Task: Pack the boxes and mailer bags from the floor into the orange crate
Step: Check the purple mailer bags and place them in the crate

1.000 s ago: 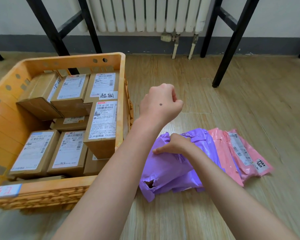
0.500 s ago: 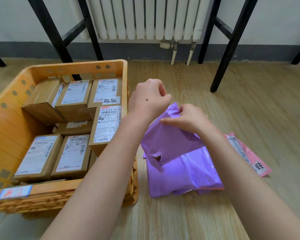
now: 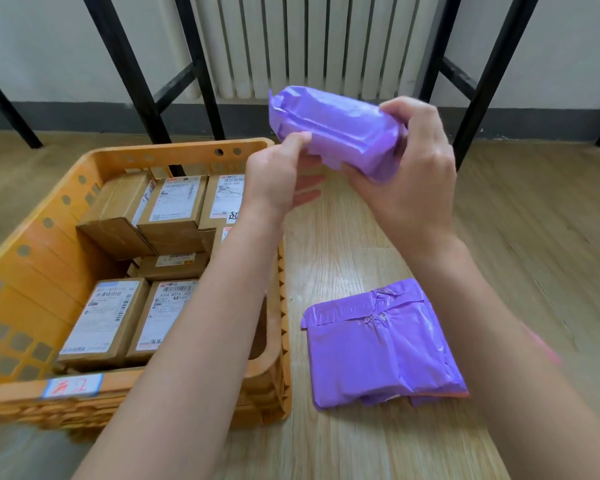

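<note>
At 12 o'clock, off the floor (image 3: 534, 237): purple mailer (image 3: 340, 129). Right hand (image 3: 416, 181) grips its right end, left hand (image 3: 274, 181) pinches its left edge. Orange crate (image 3: 32, 258) at 9, second purple mailer (image 3: 378, 348) at 5.

Body parts in view: my two hands and my two forearms. My left hand (image 3: 274, 183) is bare, and its back reads as one smooth, even surface. My right hand (image 3: 418, 174) is also bare. Its knuckles form a shallow ridge across the back, and a soft sheen of light lies just below them. My left forearm (image 3: 201, 323) and my right forearm (image 3: 492, 344) are bare along their whole visible length, down to the lower edge of the view. Each forearm is slender at the wrist and looks broader toward the camera. The fingertips are blurred, so the nails cannot be described
</note>
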Available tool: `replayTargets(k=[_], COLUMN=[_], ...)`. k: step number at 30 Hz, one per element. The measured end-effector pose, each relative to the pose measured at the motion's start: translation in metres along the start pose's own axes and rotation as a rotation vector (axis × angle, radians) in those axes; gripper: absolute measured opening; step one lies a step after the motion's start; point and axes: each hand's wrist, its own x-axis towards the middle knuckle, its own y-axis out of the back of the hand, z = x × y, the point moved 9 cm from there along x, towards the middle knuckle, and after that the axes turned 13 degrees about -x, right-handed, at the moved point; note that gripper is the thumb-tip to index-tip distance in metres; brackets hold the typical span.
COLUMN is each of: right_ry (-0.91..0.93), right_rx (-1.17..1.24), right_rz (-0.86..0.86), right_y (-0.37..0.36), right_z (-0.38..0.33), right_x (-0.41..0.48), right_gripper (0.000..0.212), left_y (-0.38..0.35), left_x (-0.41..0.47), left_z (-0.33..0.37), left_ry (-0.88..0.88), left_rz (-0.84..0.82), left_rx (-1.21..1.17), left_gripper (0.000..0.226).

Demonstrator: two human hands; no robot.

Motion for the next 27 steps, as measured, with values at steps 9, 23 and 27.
replayTargets(k=[9,23,27], right_ry=[0.403,-0.087,-0.317], right_rx=[-0.098,0.386,0.51], right_rz=[0.091,0.0,-0.261], right_y=[-0.025,-0.034,-0.066], right_z=[-0.052,-0.032,-0.02], right_x=[-0.037,-0.006,-0.008], right_gripper=[0.044,0.021,0.036], left_y=[0.035,0.094,0.108], left_x=[0.004,0.026,0.027], left_z=[0.013,0.023,0.031], left_ry=[0.02,-0.017,-0.028], left_rz=[0.081,0.071,-0.001], left_rx=[-0.311,-0.256,-0.15], left_gripper=[0.053,0.048,0.048])
